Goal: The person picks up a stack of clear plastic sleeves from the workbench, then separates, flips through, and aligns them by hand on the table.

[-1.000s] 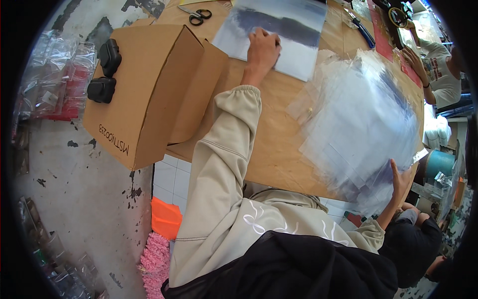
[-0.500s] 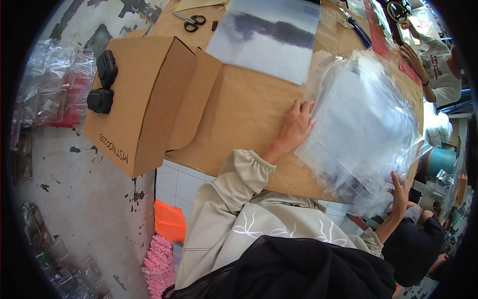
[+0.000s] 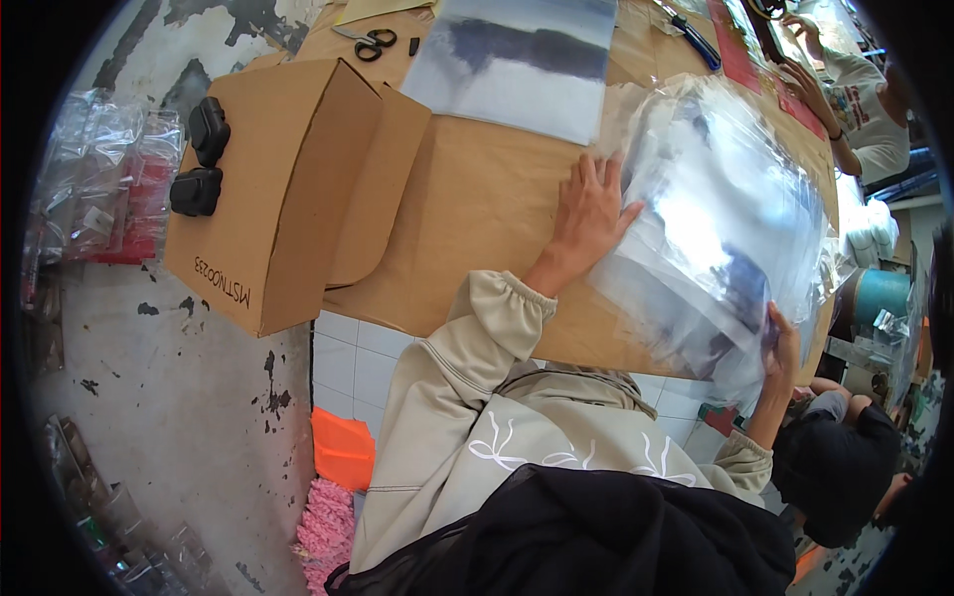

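Observation:
A loose pile of clear plastic sheets [image 3: 696, 219] lies at the right of the brown-covered table, its edges uneven and its surface full of glare. My left hand [image 3: 593, 214] rests at the pile's left edge, fingers stretched out and thumb reaching onto the plastic. At the near right corner, my right hand [image 3: 782, 343] grips the sheets with its thumb on top; its other fingers are mostly hidden. The plastic bulges and bends beside that hand. Beyond the pile, to the left, lies a neater, flat stack of clear sheets [image 3: 512, 74].
An open cardboard box [image 3: 253, 199] carrying two black devices [image 3: 207, 131] stands on the left. Black-handled scissors [image 3: 370, 44] and a blue cutter knife [image 3: 693, 40] lie at the far side. A co-worker's arm [image 3: 830, 129] reaches in at far right; another person [image 3: 835, 467] sits low at right.
My right hand has moved up and slightly inward, bending the near right part of the pile. My left hand has shifted slightly farther, its fingers more spread. The whole view has shifted a little.

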Available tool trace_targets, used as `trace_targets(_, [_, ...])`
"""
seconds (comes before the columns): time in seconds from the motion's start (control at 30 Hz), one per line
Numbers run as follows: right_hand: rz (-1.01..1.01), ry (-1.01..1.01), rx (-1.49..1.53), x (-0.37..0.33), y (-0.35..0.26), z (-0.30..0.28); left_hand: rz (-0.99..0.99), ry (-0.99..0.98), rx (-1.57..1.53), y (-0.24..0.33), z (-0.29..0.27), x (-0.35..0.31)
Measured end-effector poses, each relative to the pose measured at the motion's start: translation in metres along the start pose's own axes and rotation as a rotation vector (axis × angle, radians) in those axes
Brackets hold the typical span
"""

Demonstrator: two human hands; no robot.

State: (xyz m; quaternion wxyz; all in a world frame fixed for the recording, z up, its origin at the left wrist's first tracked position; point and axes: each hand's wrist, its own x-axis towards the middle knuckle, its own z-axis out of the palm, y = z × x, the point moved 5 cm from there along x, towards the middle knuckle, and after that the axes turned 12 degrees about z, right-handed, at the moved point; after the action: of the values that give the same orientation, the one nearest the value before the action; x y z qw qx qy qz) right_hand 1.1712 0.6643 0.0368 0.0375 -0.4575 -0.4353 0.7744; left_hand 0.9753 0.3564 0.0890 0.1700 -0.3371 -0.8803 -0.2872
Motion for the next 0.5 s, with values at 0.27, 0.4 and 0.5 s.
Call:
trace_targets(0.27, [-0.068,0.118,-0.191,-0.056,-0.012,-0.074,-0.56,-0.085,-1.125,-0.003,0.016,-0.04])
trace_targets(0.4, [0.125,-0.1,-0.206,-0.085,0.046,-0.039,-0.635,-0.107,-2.237,-0.006,0.035,-0.059])
trace_targets(0.5, [0.144,-0.089,-0.297,-0.068,0.079,-0.037,-0.734,-0.199,-2.132,-0.01,0.008,-0.067])
